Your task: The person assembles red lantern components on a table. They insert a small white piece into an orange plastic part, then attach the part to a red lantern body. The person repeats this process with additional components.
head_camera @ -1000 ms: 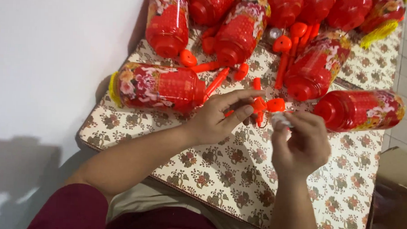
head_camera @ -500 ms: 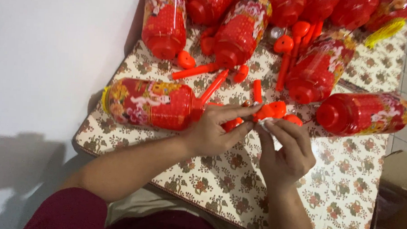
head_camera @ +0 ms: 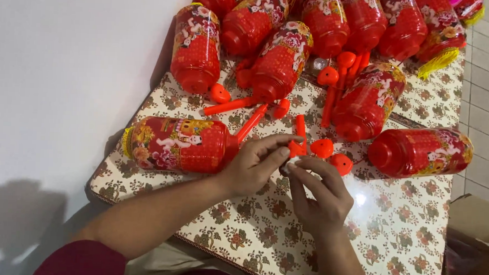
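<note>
Orange plastic piece (head_camera: 297, 148), centre frame, looks light, stiff and slippery; left hand (head_camera: 254, 166) fingers pinch its stem, right hand (head_camera: 318, 197) fingers pinch its base.

About ten red lanterns (head_camera: 182, 144), roughly five orange sticks (head_camera: 230, 105), five orange caps (head_camera: 322, 148), two hands (head_camera: 254, 164)

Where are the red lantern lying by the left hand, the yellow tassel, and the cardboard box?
Red lantern (head_camera: 179, 144), head view, middle of its patterned body.
Yellow tassel (head_camera: 438, 62), head view, its fringe.
Cardboard box (head_camera: 477, 221), head view, top flap.
</note>
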